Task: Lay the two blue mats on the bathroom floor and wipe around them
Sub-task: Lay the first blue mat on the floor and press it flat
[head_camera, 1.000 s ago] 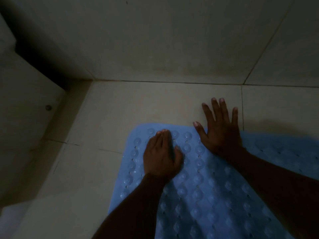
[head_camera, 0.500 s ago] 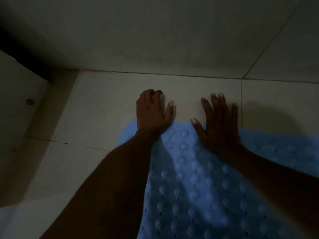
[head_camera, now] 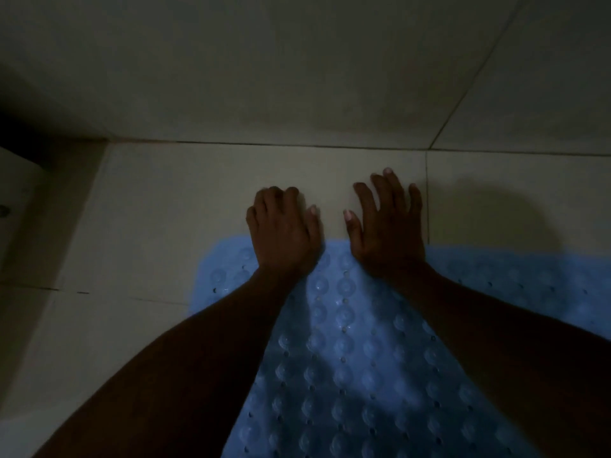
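A blue mat [head_camera: 347,342] studded with round suction cups lies flat on the pale tiled floor [head_camera: 182,209], stretching from the bottom of the view to the right edge. Only this one mat shows. My left hand [head_camera: 284,236] rests on the mat's far edge with its palm on the mat, fingers curled down onto the tile and thumb out; nothing shows inside it. Just to its right, my right hand [head_camera: 386,229] presses flat with spread fingers, heel on the mat and fingertips on the bare tile.
The room is very dim. A tiled wall [head_camera: 297,77] rises just beyond my fingertips. At the left edge stands a white panel [head_camera: 20,193] with a small round fitting, and a dark gap [head_camera: 20,133] lies behind it. Bare tile lies left of the mat.
My left hand slid forward from the middle of the mat to its far edge and curled its fingers onto the tile. My right hand edged slightly forward, staying flat.
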